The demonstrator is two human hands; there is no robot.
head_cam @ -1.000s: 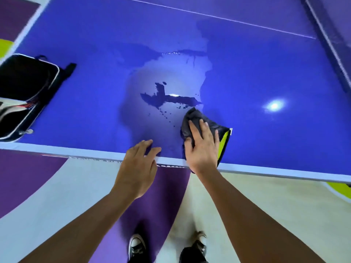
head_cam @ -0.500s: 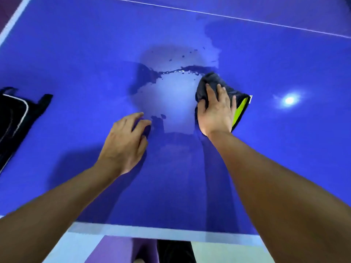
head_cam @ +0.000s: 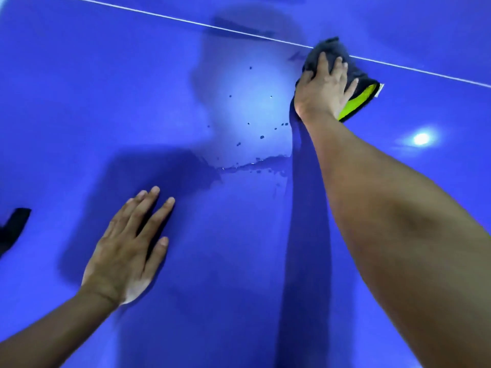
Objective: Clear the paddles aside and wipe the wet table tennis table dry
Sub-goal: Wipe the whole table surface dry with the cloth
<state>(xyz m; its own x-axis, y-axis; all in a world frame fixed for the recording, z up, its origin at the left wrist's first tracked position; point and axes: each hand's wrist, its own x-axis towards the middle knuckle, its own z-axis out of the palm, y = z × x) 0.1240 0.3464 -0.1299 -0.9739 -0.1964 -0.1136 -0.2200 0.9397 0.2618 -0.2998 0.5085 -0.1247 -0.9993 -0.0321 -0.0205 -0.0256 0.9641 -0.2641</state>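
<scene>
Wiping well here, I judge, means keeping the dark cloth (head_cam: 335,65) flat under an even palm and drawing it in overlapping passes, so the water is soaked up rather than pushed about. The cloth lies in the upper right of the frame, on the blue tabletop (head_cam: 79,107), right at the thin white line (head_cam: 186,21) that crosses the top of the frame; its yellow-green underside shows at its lower right edge. The right hand (head_cam: 322,90) presses down on it with fingers (head_cam: 338,66) spread flat over the fabric, so the cloth sits directly beneath them and juts out beyond the fingertips and to the right. Just left of and below the cloth, scattered droplets (head_cam: 261,137) and a ragged wet edge (head_cam: 255,163) near mid-frame remain, so those need the next passes. The left hand (head_cam: 127,248) rests at lower left, palm down, fingers open and holding nothing, seemingly bracing the reach. No paddles are in view; 1 black strap (head_cam: 14,224) shows at the left edge.
</scene>
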